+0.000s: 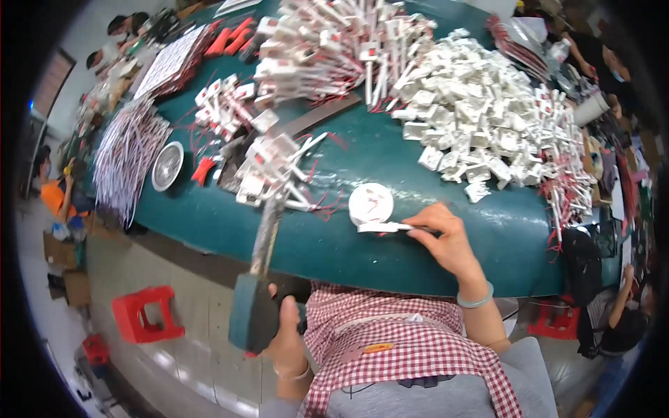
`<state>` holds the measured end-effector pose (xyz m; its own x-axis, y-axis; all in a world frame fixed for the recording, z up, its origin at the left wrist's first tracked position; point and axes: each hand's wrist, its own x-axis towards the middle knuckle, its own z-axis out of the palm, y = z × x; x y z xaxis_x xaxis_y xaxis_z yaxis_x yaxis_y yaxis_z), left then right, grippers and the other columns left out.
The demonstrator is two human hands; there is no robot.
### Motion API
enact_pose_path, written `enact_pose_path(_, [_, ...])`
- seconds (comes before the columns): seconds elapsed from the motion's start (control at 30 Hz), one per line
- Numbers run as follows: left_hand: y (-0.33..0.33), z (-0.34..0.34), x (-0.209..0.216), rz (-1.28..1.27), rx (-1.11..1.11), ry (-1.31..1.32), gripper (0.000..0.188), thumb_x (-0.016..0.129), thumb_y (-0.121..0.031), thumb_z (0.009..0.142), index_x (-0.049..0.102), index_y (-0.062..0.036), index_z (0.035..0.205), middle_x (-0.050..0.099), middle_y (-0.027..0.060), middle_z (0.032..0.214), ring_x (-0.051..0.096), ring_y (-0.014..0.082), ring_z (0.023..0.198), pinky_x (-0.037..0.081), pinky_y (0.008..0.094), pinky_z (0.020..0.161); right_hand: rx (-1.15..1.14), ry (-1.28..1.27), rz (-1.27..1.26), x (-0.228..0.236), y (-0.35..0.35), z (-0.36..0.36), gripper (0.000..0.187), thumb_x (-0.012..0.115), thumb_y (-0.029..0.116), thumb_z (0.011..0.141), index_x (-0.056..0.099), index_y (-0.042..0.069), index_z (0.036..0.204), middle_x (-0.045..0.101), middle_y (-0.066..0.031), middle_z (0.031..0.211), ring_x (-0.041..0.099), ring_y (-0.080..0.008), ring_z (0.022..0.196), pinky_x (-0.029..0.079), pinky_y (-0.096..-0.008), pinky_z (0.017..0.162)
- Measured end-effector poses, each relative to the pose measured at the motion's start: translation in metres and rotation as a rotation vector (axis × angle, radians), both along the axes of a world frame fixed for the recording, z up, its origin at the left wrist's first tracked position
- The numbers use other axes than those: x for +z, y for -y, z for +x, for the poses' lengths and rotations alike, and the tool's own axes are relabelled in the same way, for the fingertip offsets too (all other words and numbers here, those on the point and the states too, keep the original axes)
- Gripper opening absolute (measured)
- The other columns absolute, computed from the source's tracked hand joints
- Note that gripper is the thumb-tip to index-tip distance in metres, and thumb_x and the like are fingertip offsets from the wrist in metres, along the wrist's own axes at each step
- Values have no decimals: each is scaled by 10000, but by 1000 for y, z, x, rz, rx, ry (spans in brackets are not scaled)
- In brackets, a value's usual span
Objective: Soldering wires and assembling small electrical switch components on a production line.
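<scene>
My right hand (446, 237) pinches the end of a slim white plastic part (382, 227) between thumb and fingers. That part lies level against the near rim of a round white dish (380, 196), where a few small red pieces show. Lower left, at the table's near edge, my left hand (286, 338) is closed around a dark green, blocky tool (252, 313). A long greyish metal bar runs from this tool over the tabletop, and its far end meets a loose bunch of white plastic parts (272, 164) with red wires. The tool's exact kind is unclear.
A large heap of white plastic pieces (460, 104) covers the right of the green table (432, 261). Bundled white-and-red parts (313, 52) stand at the back. A metal bowl (167, 167) sits left, near wire bundles (129, 157). A red stool (148, 315) stands on the floor; people sit around.
</scene>
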<state>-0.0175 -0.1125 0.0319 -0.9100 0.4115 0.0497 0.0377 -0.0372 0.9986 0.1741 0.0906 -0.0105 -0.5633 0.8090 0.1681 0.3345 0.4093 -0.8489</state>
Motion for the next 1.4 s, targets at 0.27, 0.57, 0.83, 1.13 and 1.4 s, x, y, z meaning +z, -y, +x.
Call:
enact_pose_path(0.27, [23,-12,-5,80,299,-55,276,611,83,837,552,75,1107,611,115,937,456,97,561,374,221,496,226,-513,-568,61,-11,-23,142,698,-2,830,709,-29,968,651,-45,903,590,-95,841,478,-223,744])
enact_pose_path(0.57, [40,-30,-8,223,348,-81,364,603,97,847,508,37,1193,603,147,1083,439,85,574,362,214,489,321,28,155,32,-44,-180,633,743,256,796,479,104,1351,484,-207,1315,410,-370,1243,362,-484,1016])
enact_pose_path(0.83, [47,-35,-16,213,377,20,353,594,90,851,484,47,1183,593,130,1143,460,96,607,378,228,518,520,603,152,28,-38,-213,1134,809,372,727,32,247,1543,-26,-243,1576,28,-494,1436,145,-715,1069])
enact_pose_path(1.13, [44,-47,-26,182,376,-67,287,626,80,841,536,40,1111,620,131,1051,463,94,560,371,219,471,431,284,269,13,-61,-185,883,731,318,797,212,238,1507,117,-251,1555,120,-457,1437,162,-657,1106])
enact_pose_path(1.4, [36,-45,-27,192,382,-63,229,631,66,850,569,57,1071,602,110,906,433,91,542,364,217,484,-244,203,495,-9,-160,-125,696,697,118,780,370,40,1390,360,-264,1401,350,-433,1301,317,-474,1094])
